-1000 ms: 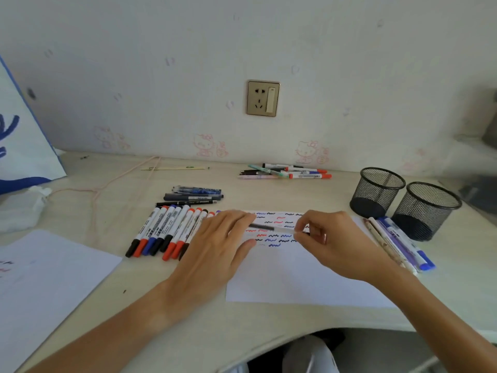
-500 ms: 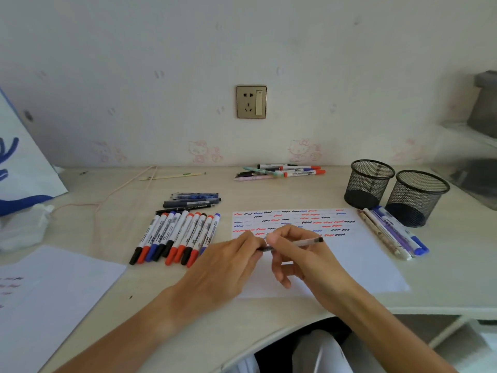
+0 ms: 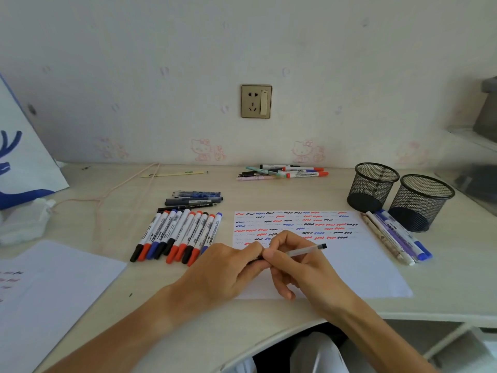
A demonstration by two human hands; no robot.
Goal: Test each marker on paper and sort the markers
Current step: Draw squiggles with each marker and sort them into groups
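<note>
clear plastic catches the light at centre frame, where a slim pen (image 3: 305, 250) lies across both of my hands above the test paper (image 3: 357, 267). my right hand (image 3: 304, 267) pinches the barrel between thumb and forefinger, the other fingers curled under; my left hand (image 3: 228, 267) closes its fingertips on the dark end, which looks like the cap, though i cannot tell whether it is on or coming off. the pen reads as light, stiff and a little slick, so i judge the hold belongs low on the barrel near the tip, with a straight pull on the cap and not a twist that could flick ink. squiggles in red, blue and black fill the upper part of the sheet, and the bare lower half gives room for another stroke just right of my knuckles. left of centre, a row of markers (image 3: 177, 235) lies side by side, close to my left wrist, and a careless elbow could scatter them. at right, a few pens (image 3: 395, 238) rest beside the sheet's edge, just in front of two mesh cups (image 3: 400, 195). more pens (image 3: 282, 172) wait against the wall at upper centre. the desk edge (image 3: 269, 335) curves in below my forearms, so a dropped pen could roll off into my lap.
</note>
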